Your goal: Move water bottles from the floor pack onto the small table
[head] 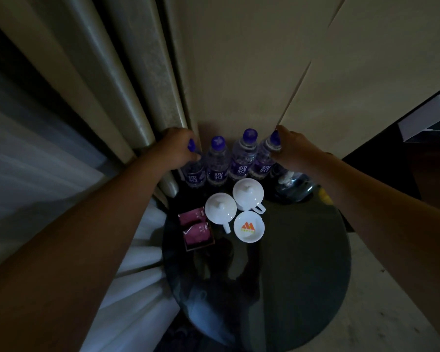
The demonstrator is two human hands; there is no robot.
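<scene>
Several clear water bottles with purple caps and purple labels stand in a row at the far edge of the small round dark glass table (302, 262). My left hand (177, 146) grips the neck of the leftmost bottle (194, 174). My right hand (294, 148) grips the neck of the rightmost bottle (264, 163). Between them stand two more bottles, one (216, 163) left of the other (244, 158), both untouched. The floor pack is out of sight.
Two lidded white cups (220, 209) (248, 193), a white dish with an orange logo (249, 226) and a tray of purple sachets (196, 228) sit on the table. A glass kettle (294, 185) stands at the right. Curtains (99, 97) hang left, the wall behind.
</scene>
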